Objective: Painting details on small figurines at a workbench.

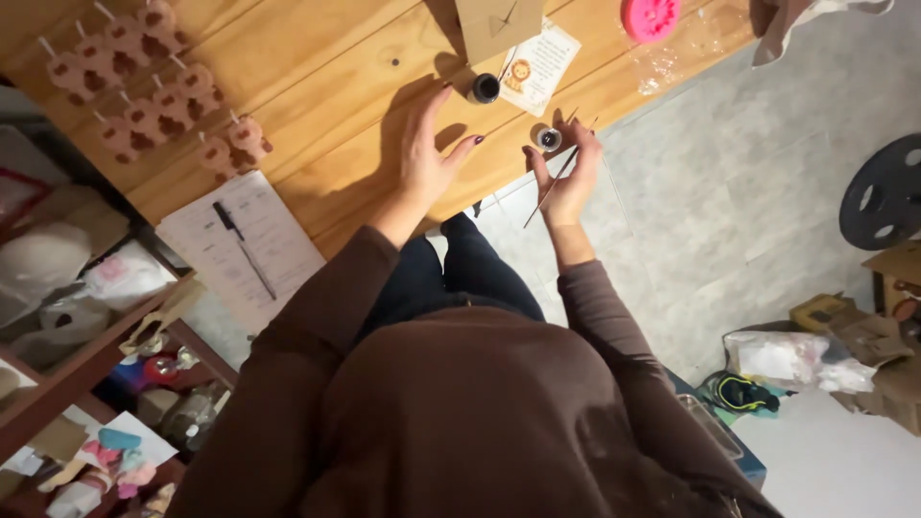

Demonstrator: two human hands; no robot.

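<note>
Right hand [571, 173]: clamped on a thin brush [554, 182] — long axis diagonal, one end toward the counter [326, 96] edge.
Left hand [424, 149]: fingers apart, flat on the counter — near a small dark jar [484, 88].

Table [317, 58]: figures [153, 86] upper left; paper [240, 245] with pen [242, 247] below them; jar [484, 88] and card [537, 62] top centre.

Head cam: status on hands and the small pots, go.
Left hand open, flat on the wooden table, beside dark pot. Right hand grips thin brushes, fingertips at small open pot. Nothing between hands.
</note>
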